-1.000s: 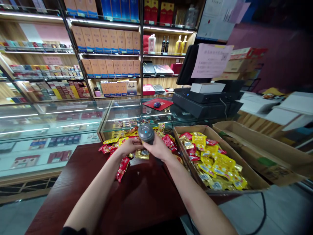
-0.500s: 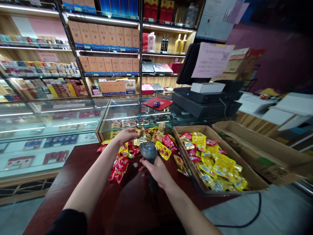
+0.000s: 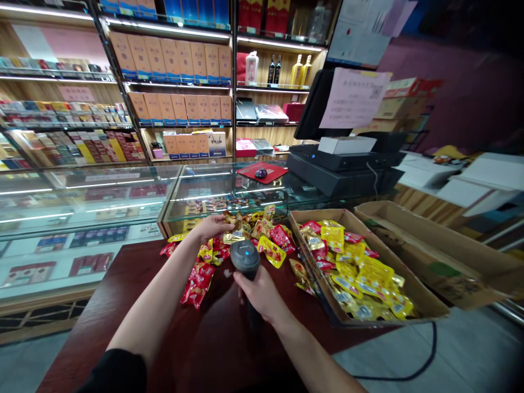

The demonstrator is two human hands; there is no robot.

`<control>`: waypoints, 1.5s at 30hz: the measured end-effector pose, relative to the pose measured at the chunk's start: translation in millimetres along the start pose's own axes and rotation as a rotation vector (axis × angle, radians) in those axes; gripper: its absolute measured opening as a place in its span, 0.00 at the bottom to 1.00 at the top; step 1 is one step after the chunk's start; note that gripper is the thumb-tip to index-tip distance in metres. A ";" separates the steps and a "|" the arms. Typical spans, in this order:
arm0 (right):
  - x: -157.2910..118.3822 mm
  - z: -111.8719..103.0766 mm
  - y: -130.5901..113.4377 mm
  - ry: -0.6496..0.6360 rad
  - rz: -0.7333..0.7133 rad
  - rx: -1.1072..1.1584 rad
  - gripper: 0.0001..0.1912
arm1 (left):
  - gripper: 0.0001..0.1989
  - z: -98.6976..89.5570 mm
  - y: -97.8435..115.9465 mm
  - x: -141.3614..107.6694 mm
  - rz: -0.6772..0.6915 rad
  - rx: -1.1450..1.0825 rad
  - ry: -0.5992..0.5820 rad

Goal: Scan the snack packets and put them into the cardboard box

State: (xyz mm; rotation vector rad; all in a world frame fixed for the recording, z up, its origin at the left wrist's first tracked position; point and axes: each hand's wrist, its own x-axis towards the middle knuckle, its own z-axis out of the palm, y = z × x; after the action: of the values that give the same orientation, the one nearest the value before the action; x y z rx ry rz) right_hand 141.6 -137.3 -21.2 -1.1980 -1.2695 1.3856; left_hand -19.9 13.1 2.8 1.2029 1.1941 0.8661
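In hand, seemingly: handling of crinkled, glossy packets (image 3: 272,252) heaped on far desk (image 3: 102,305), with left hand (image 3: 212,227) at the heap, grip impossible to tell, and right hand (image 3: 262,295) wrapped round smooth, dark, round-headed scanner (image 3: 244,255), just nearer. Next, likely calls for a firm pinch on slippery film. At right, more such packets in open cardboard box (image 3: 426,300).

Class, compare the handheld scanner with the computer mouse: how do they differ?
The scanner is held roughly upright in the right hand; the mouse lies flat on the red mat. The scanner looks much larger in this view than the mouse, which is farther away. Both look mostly dark.
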 end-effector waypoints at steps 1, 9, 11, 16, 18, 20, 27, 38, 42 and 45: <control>0.4 -0.1 0.7 -0.004 0.013 0.012 0.11 | 0.25 0.8 -0.4 -0.3 -0.007 -0.002 -0.001; -0.4 -4.2 9.9 0.001 0.055 0.025 0.11 | 0.28 6.1 -13.5 -4.6 -0.057 -0.022 0.017; -2.2 -4.4 11.6 0.014 0.081 0.019 0.10 | 0.28 7.4 -18.6 -6.6 -0.076 -0.029 0.015; -5.0 -3.2 13.4 0.020 0.103 0.030 0.10 | 0.23 6.8 -26.8 -8.5 -0.073 0.004 -0.015; -5.8 -2.8 12.7 0.023 0.098 0.058 0.10 | 0.20 5.2 -28.2 -6.8 -0.034 0.031 -0.067; -6.9 -2.5 11.7 0.026 0.101 0.074 0.11 | 0.19 4.4 -28.9 -4.6 -0.020 0.037 -0.100; -1.2 -11.2 1.4 0.129 0.000 0.071 0.08 | 0.26 12.8 -24.8 -11.5 -0.104 0.006 -0.002; 36.7 -83.5 -51.5 0.222 -0.107 0.237 0.10 | 0.19 87.1 15.9 -24.0 0.103 0.186 -0.144; 34.4 -139.8 -70.7 0.316 -0.120 0.314 0.12 | 0.20 152.1 41.8 10.8 0.192 0.186 -0.140; 31.6 -191.7 -80.7 0.433 -0.152 0.319 0.12 | 0.20 210.8 57.6 40.2 0.201 0.102 -0.205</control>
State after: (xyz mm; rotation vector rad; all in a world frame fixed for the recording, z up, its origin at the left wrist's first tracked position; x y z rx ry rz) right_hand 326.6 -71.2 54.2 -1.0796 -0.7846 1.0924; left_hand 199.1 16.7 39.6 1.4767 0.9730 0.8143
